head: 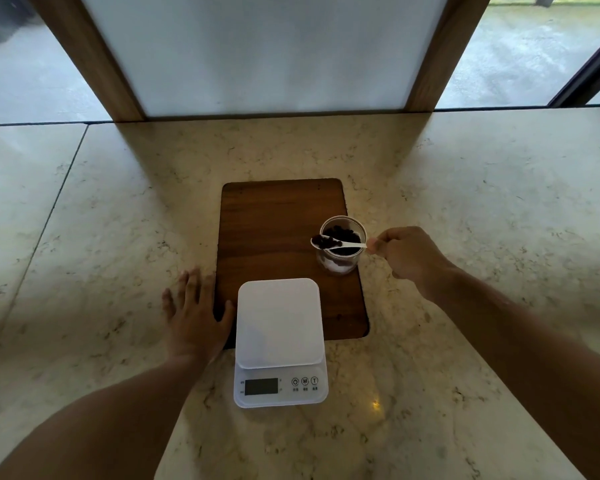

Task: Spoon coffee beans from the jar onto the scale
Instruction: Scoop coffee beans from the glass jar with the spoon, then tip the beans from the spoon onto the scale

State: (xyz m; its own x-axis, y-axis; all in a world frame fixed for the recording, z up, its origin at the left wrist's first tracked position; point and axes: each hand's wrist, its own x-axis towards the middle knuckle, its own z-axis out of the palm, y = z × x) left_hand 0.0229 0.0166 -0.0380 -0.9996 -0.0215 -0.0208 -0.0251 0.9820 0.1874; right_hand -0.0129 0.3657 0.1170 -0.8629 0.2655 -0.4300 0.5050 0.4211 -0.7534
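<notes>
— What sits nearest the camera?

— A white digital scale (280,341) rests on the pale marble surface (465,202), its display and three buttons toward the person, its far half overlapping a dark wooden board (278,230). The weighing platform is bare.

— And the left hand?

— The left hand (194,313) lies flat on the surface, fingers (191,282) spread open and holding nothing, the thumb just beside the scale's left edge and over the board's near-left corner.

— Where are the beans?

— Beyond the scale, to the right, a clear glass jar (342,247) stands upright on the board, with dark coffee beans (343,234) inside. The right hand (409,254), just right of the jar, pinches the handle end of a small white spoon (336,242) between closed fingers (373,244). The spoon stretches leftward from those fingers across the jar's mouth, its bowl heaped with beans and hanging over the jar's left rim.

— Behind that?

— A frosted panel (274,53) in a wooden frame (94,64), flanked by windows.
</notes>
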